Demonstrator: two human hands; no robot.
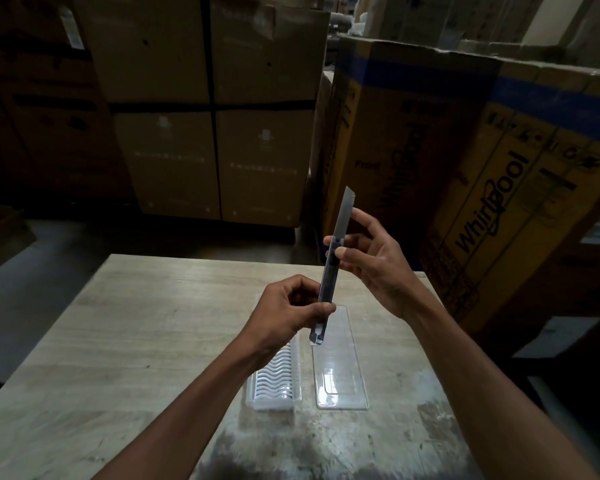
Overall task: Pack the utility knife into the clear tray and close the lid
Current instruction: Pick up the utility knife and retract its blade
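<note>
A slim grey utility knife [329, 278] stands nearly upright above the table, with its blade extended at the top. My left hand [288, 313] grips the lower part of its handle. My right hand [368, 258] pinches the upper handle near the slider with thumb and fingers, the other fingers spread. Below the knife lies the open clear case: a ribbed tray half [274, 382] on the left, partly hidden by my left forearm, and a flat clear lid half [340, 372] on the right. Both halves rest on the table.
The pale wooden table [136, 323] has a worn, stained patch near its front edge. Tall cardboard boxes [208, 109] stand behind it. A large printed carton [465, 174] stands close to the table's right side. A dark floor lies at the left.
</note>
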